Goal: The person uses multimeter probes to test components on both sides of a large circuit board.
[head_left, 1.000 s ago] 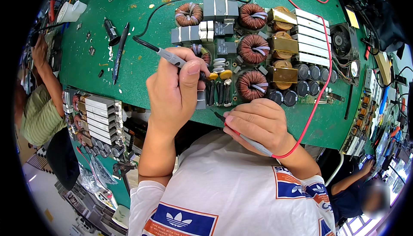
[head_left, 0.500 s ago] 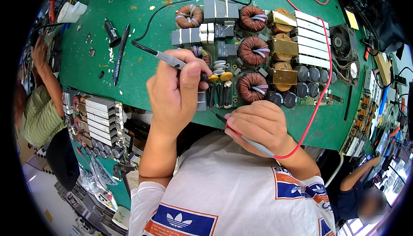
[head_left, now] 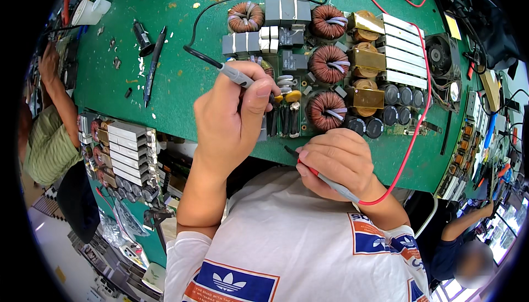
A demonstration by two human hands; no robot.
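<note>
A large power circuit board (head_left: 302,90) lies before me on the green bench, crowded with copper toroid coils (head_left: 328,64), yellow-wrapped transformers (head_left: 366,62), black capacitors (head_left: 390,116) and silver heatsink fins (head_left: 405,54). My left hand (head_left: 234,112), closed, pinches a grey test probe (head_left: 238,75) with a black lead over the board's left part; its tip is hidden behind my fingers. Closed too, my right hand (head_left: 339,161) grips a red and grey test probe (head_left: 330,183) at the board's near edge. That probe's black front end points left, apart from the board.
A black pen (head_left: 155,68) and a black cap-like piece (head_left: 142,40) lie on the left of the bench. Beyond the board's right end sits a fan (head_left: 438,54). Another board (head_left: 124,150) stands at lower left. People work at both sides; a white cup (head_left: 85,14) is far left.
Both hands have shifted slightly right with their probes, and the black lead has moved along. The board appears a little further right. At right, the other person's arm has risen.
</note>
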